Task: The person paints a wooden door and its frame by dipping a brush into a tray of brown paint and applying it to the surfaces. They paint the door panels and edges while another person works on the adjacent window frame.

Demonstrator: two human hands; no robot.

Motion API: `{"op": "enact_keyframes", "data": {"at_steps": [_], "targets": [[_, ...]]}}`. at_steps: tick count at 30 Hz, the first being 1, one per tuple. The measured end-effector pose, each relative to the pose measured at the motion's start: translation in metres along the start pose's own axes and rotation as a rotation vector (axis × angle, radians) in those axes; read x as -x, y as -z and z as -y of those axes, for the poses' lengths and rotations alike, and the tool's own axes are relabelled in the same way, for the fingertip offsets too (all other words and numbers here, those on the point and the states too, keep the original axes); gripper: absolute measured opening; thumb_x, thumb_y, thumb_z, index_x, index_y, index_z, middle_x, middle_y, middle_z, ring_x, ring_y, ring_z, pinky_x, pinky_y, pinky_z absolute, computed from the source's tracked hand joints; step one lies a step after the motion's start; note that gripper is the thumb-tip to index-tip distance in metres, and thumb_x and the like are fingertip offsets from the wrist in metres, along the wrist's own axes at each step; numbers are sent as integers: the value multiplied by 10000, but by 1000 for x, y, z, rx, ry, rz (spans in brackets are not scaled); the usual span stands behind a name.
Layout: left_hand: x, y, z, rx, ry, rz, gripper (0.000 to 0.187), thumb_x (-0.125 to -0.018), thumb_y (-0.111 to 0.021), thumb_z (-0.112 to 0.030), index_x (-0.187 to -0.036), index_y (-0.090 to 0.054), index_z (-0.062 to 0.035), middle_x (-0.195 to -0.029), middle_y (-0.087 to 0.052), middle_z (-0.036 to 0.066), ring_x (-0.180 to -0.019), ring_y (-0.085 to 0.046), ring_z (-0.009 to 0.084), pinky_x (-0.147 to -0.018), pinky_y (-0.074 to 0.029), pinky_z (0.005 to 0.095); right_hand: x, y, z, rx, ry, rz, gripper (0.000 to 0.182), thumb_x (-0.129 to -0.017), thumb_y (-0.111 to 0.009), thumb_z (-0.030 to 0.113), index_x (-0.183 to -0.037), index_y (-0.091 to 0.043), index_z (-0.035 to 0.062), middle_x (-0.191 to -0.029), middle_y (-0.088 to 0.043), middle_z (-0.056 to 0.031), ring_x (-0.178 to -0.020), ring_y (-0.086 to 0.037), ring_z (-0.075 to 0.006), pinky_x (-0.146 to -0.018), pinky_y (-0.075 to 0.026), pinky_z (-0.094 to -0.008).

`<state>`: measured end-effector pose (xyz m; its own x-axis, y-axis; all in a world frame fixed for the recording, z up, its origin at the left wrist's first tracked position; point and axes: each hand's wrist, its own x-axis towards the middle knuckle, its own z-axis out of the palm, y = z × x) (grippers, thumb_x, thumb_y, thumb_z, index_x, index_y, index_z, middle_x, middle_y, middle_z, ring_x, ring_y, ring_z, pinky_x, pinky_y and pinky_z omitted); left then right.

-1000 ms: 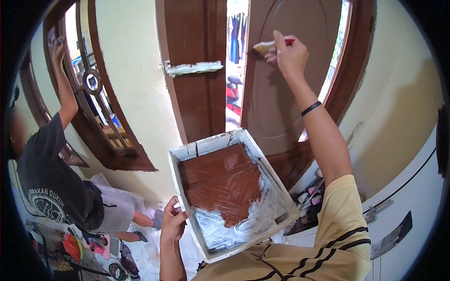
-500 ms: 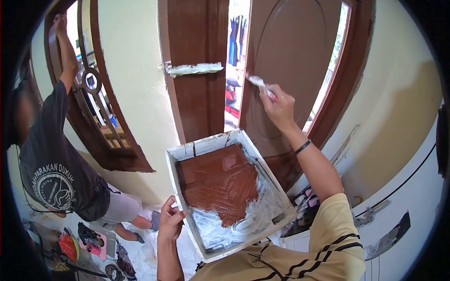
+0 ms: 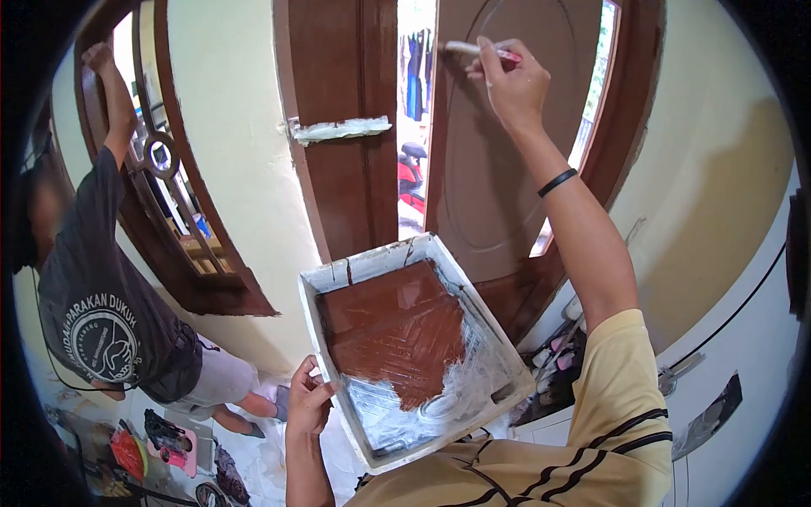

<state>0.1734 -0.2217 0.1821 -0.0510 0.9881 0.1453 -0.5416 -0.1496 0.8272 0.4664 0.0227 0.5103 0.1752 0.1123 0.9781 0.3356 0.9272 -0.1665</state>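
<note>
My left hand (image 3: 310, 399) grips the left edge of a white paint tray (image 3: 314, 334), held tilted at my chest. Brown paint (image 3: 397, 329) covers the upper part of its floor, with whitish smears below. High on the right, my right hand (image 3: 517, 80) is closed around a paintbrush (image 3: 463, 48) with a red and white handle. The brush tip meets the left edge of a brown door panel (image 3: 507, 144), which has an oval moulding. Left of the bright gap, a darker glossy brown door leaf (image 3: 338, 182) carries a whitish covered strip (image 3: 342, 129).
At the left, a person in a dark shirt (image 3: 106, 296) reaches up to a brown window frame (image 3: 215, 291). Assorted items and a pink tray (image 3: 187, 460) lie on the floor at lower left. More objects (image 3: 553, 372) stand low beside the right wall.
My right hand and the brush have moved up the door, with the arm stretched further. The view has shifted slightly right. My left hand still holds the tray in place.
</note>
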Motion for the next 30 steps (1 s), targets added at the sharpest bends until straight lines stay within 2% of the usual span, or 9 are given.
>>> {"op": "enact_keyframes", "data": {"at_steps": [2,5,8,14,17,21,25,26,30], "targets": [[0,-2,-1,9,-6,1,383,-726,-664,58,-1062,-514,-49,-858,-664,61,-689,-623,117,-611,-482,217,0,1,-5,108,168,-71,215,-859,-680,221,-821,-601,25,-649,-660,-128,-582,-677,-206,-533,-511,-310],[0,-5,-4,4,10,-4,383,-728,-663,58,-1065,-515,-49,-860,-664,59,-698,-624,117,-639,-482,222,30,10,3,452,321,88,193,-852,-678,217,-848,-583,49,-677,-629,-154,-611,-645,-307,-531,-489,-364],[-1,-2,-1,15,-15,3,376,-732,-650,63,-1066,-516,-46,-861,-664,58,-728,-630,119,-676,-482,230,74,22,-9,419,305,287,188,-849,-672,202,-855,-562,49,-697,-596,-174,-641,-602,-369,-528,-466,-387],[-1,-1,0,-13,-14,24,351,-741,-629,62,-1054,-515,-45,-873,-667,58,-723,-614,107,-686,-472,224,143,55,22,269,-95,389,173,-865,-661,167,-806,-603,16,-631,-625,-117,-532,-635,-221,-484,-470,-322],[1,0,-1,-30,1,20,340,-748,-634,46,-1046,-505,-57,-866,-670,61,-717,-611,104,-653,-466,211,145,66,48,-78,-645,545,206,-871,-667,151,-781,-612,-27,-606,-627,-76,-511,-614,-118,-465,-478,-265],[1,-2,0,-41,7,11,340,-754,-645,29,-1044,-495,-64,-847,-671,69,-689,-608,103,-595,-460,197,156,74,69,-56,-796,895,163,-883,-643,93,-802,-597,-40,-612,-612,-78,-520,-611,-119,-455,-474,-216],[1,-1,-1,-70,18,-6,339,-757,-653,17,-1045,-493,-66,-834,-676,69,-656,-603,91,-519,-436,167,172,75,86,213,-556,1089,226,-844,-684,187,-808,-635,-30,-623,-628,-148,-525,-634,-202,-536,-502,-319],[1,0,0,-80,19,-9,340,-759,-656,13,-1046,-493,-66,-831,-678,69,-647,-601,87,-498,-427,159,174,74,91,334,-384,1127,260,-834,-680,219,-809,-624,-34,-675,-625,-211,-615,-643,-321,-602,-497,-387],[3,-4,-2,-85,21,-11,343,-762,-667,3,-1050,-494,-65,-840,-685,76,-627,-604,84,-460,-417,151,195,71,93,344,-173,1131,234,-838,-659,182,-741,-575,-14,-707,-613,-232,-711,-615,-404,-608,-476,-446]]}}
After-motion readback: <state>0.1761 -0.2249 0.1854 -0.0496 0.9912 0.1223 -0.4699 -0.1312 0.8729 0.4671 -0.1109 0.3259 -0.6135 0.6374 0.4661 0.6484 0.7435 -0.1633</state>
